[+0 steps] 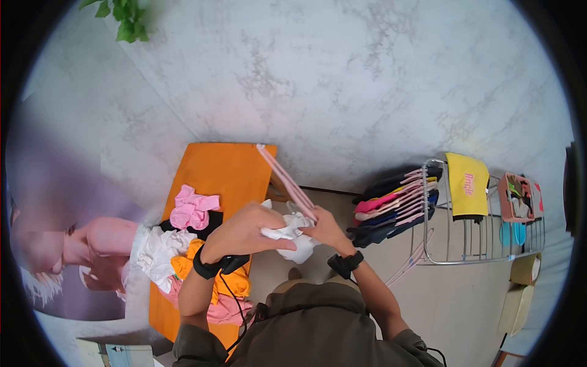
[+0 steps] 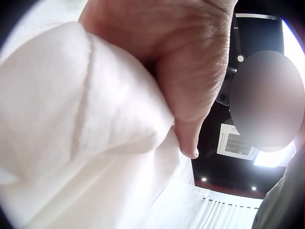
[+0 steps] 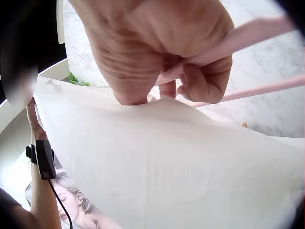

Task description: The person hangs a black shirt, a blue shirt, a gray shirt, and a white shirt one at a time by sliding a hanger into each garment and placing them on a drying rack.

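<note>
White cloth (image 1: 298, 249), bunched up, hangs between my two hands in front of my body. With my left hand (image 1: 238, 232) I hold its left side, the thumb below and the fingers above. In the left wrist view the cloth (image 2: 86, 109) spreads wide in front of the palm, hiding most fingers. My right hand (image 1: 328, 231) grips a pink clothes hanger (image 1: 287, 183) that points up and left. Curled fingers wrap the hanger's bar (image 3: 257, 36) in the right wrist view, while the cloth (image 3: 152, 152) drapes right beneath that hand.
An orange table (image 1: 220, 162) at left bears a pink garment (image 1: 194, 208), a white garment (image 1: 162, 251) and orange clothing (image 1: 235, 281). To the right stands a metal rack (image 1: 440, 260) with a yellow cloth (image 1: 468, 186), a pink basket (image 1: 513, 214) and several clothes on pink hangers (image 1: 394, 208).
</note>
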A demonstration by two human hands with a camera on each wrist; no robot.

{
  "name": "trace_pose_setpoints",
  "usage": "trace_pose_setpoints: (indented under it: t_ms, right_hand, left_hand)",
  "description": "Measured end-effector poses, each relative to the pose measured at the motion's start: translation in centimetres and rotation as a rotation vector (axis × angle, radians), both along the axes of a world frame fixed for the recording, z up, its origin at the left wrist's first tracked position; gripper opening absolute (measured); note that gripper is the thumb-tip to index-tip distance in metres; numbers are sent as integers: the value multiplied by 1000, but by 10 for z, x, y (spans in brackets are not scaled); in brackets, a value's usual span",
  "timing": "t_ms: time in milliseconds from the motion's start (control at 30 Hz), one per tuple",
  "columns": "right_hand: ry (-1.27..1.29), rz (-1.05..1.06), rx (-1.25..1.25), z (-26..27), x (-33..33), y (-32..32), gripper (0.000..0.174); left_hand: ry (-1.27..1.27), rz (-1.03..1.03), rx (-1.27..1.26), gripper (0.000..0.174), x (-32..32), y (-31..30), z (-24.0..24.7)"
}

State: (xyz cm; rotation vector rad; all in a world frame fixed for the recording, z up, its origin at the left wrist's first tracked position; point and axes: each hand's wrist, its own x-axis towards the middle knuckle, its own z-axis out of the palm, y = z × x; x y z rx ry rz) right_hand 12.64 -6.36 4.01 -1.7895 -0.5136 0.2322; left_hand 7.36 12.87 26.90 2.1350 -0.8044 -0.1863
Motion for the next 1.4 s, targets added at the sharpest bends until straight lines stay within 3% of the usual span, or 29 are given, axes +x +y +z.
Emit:
trace_pose_setpoints:
  t_ms: [67, 100, 133, 167, 200, 233, 300, 333, 400, 500, 667, 733, 800, 1100, 1167, 1200, 1267, 1400]
  right_hand:
    - [65, 5, 7, -22, -4, -4, 30]
    - [48, -35, 20, -23, -7, -11, 23]
    - [53, -61, 9, -25, -6, -21, 23]
    - [62, -101, -4, -28, -5, -29, 21]
    - [68, -138, -15, -29, -3, -36, 20]
    - [69, -156, -22, -29, -2, -45, 20]
    - [328, -130, -111, -27, 0, -67, 22]
    - [328, -144, -115, -24, -1, -75, 22]
    - [327, -237, -207, -19, -5, -88, 24]
    - [264, -301, -141, -19, -12, -104, 26]
    - [188, -369, -47, 22, -11, -101, 28]
    - [366, -300, 47, 62, -12, -95, 26]
    - [379, -306, 72, 84, -13, -91, 25]
    - [421, -402, 220, 105, -10, -76, 19]
    - [453, -432, 233, 111, -14, -68, 19]
    - [487, -469, 251, 114, -16, -65, 19]
    - [506, -474, 263, 115, -16, -64, 18]
    - [493, -420, 287, 114, -17, -63, 19]
  left_hand:
    - [-6, -18, -1, 35, 0, -1, -7]
    - [-1, 105, -18, 35, -2, -3, -11]
    - [6, 229, -34, 36, -3, -3, -15]
    - [71, 319, 19, 24, -2, 1, -17]
    - [76, 298, 12, 24, -1, 8, -25]
    - [-5, 372, 108, 23, 2, 15, -37]
    - [-177, 522, 289, 21, 6, 20, -59]
    - [-178, 508, 282, 21, 8, 22, -70]
    - [-185, 684, 256, 21, 11, 26, -94]
    - [-232, 763, 271, 21, 18, 37, -125]
    - [-160, 796, 210, 17, 27, 40, -130]
    - [-149, 775, 101, 16, 30, 37, -137]
    - [-177, 772, 60, 14, 30, 38, -142]
    - [-310, 716, -208, 12, 26, 44, -169]
    - [-16, 762, -177, 14, 23, 43, -172]
    - [-16, 767, -179, 14, 23, 43, -172]
    - [308, 804, -215, 14, 23, 44, -175]
    - [207, 738, -384, 14, 20, 37, -195]
